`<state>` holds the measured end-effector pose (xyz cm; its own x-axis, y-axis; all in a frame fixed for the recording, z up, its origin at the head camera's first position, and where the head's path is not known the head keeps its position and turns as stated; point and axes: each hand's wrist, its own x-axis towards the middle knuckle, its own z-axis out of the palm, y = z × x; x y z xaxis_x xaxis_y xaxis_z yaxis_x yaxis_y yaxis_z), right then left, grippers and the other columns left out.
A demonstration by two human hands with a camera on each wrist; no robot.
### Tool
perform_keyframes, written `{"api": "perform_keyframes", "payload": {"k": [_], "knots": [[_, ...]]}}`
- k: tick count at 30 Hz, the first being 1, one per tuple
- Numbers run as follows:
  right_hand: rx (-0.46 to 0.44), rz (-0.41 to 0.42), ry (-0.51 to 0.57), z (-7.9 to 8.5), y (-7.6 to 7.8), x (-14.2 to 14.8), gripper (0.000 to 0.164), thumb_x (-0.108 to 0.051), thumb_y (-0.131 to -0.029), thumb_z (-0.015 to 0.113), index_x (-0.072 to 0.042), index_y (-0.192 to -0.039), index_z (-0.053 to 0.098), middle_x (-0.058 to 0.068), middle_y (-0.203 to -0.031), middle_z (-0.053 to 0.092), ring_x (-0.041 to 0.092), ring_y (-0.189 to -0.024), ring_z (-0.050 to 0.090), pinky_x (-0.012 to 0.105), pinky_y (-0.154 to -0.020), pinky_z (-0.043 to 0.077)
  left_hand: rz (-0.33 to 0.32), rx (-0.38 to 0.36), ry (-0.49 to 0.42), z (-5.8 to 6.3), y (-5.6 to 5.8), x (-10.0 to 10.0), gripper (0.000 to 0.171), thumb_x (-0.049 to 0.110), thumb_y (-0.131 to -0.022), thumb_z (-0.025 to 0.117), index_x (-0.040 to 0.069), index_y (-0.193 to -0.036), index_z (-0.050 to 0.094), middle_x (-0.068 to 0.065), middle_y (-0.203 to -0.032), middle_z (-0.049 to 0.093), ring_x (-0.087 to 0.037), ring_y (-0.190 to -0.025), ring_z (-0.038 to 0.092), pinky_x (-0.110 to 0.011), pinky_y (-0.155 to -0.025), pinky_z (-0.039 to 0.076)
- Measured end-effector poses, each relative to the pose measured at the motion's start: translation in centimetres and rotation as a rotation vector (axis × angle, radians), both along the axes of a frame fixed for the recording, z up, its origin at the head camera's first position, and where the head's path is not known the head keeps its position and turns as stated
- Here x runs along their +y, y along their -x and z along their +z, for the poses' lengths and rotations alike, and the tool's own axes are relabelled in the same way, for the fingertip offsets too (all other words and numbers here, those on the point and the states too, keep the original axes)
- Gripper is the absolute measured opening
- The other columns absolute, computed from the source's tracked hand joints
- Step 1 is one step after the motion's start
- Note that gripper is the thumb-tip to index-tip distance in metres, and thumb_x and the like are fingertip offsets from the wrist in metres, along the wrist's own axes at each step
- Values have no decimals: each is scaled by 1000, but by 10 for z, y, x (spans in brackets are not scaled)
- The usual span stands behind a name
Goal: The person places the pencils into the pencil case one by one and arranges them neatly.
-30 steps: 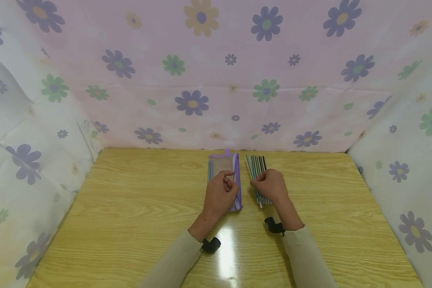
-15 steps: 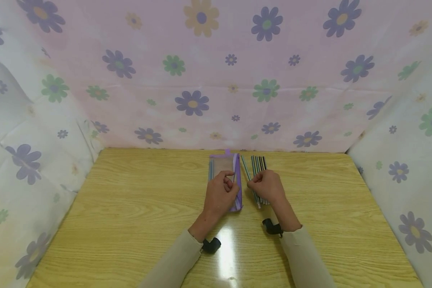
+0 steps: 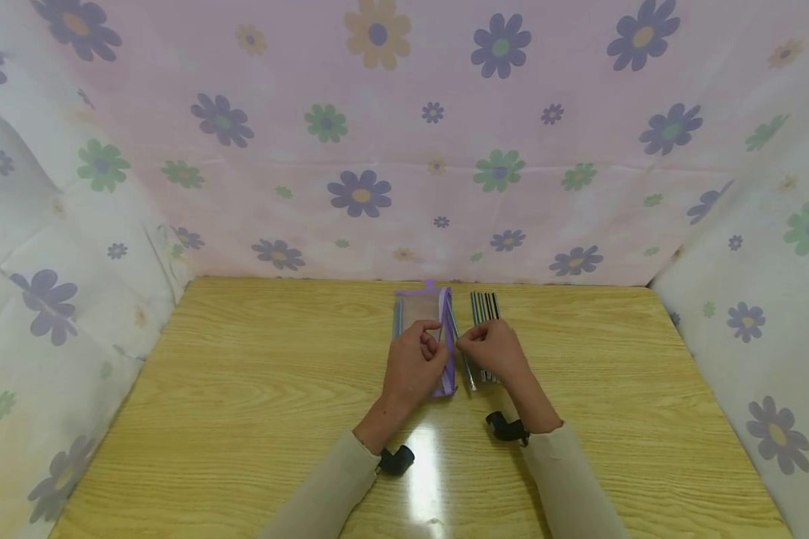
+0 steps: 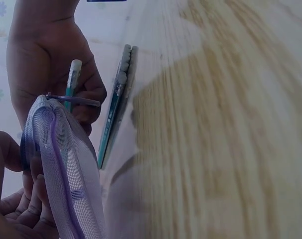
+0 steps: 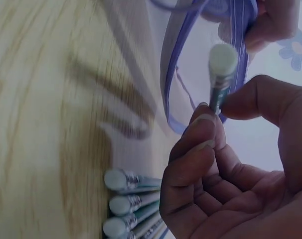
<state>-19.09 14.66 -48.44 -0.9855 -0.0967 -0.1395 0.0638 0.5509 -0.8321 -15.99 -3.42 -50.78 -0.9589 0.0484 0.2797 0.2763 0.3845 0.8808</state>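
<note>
A mesh pencil pouch with purple edging lies on the table, its zipped side gaping open in the right wrist view. My left hand pinches the rim of that opening between thumb and fingers. Between the thumb and fingertips of my right hand is a green pencil with a white eraser end. It slants beside the pouch's right edge, its far end at the opening. To the right lies a row of several pencils, partly covered by the right hand. Inside the pouch a bluish pencil shows through the mesh.
The wooden table carries both pouch and pencils. A flowered cloth stands behind and at both sides. Black wrist cameras hang under both wrists, the right one near the pencils' lower ends.
My right hand has drawn one pencil leftward out of the row to the pouch's opening. The left hand keeps its hold, and the pouch has shifted very slightly right.
</note>
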Motion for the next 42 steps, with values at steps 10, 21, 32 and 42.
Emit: {"api": "perform_keyframes", "payload": {"k": [10,21,32,42], "knots": [[-62,-77,125,-2,0,-9,16,-8,-88,66,3,-93,78,8,-81,70,17,-70,59,30,-60,49,-7,-23,1,3,-1,0,34,9,-97,68,1,-130,69,1,-80,64,-8,-59,59,-25,-57,53],[-60,-117,237,-5,0,-14,18,-7,-90,67,6,-94,78,9,-80,71,19,-71,64,30,-64,52,-10,-17,11,0,-1,1,34,8,-95,66,4,-129,70,2,-79,65,-8,-58,59,-25,-56,53],[-63,-128,267,-9,-1,-17,20,-9,-94,68,8,-99,78,11,-82,74,23,-74,69,31,-66,55,-20,-4,6,-2,-1,0,35,8,-95,66,4,-129,70,2,-80,64,-7,-58,58,-25,-56,52],[-68,-102,264,-11,-1,-17,19,-9,-94,69,6,-99,79,12,-83,75,19,-74,68,32,-69,55,-21,-12,11,-3,-1,0,34,10,-97,67,4,-130,70,2,-80,65,-8,-58,59,-25,-57,53]]}}
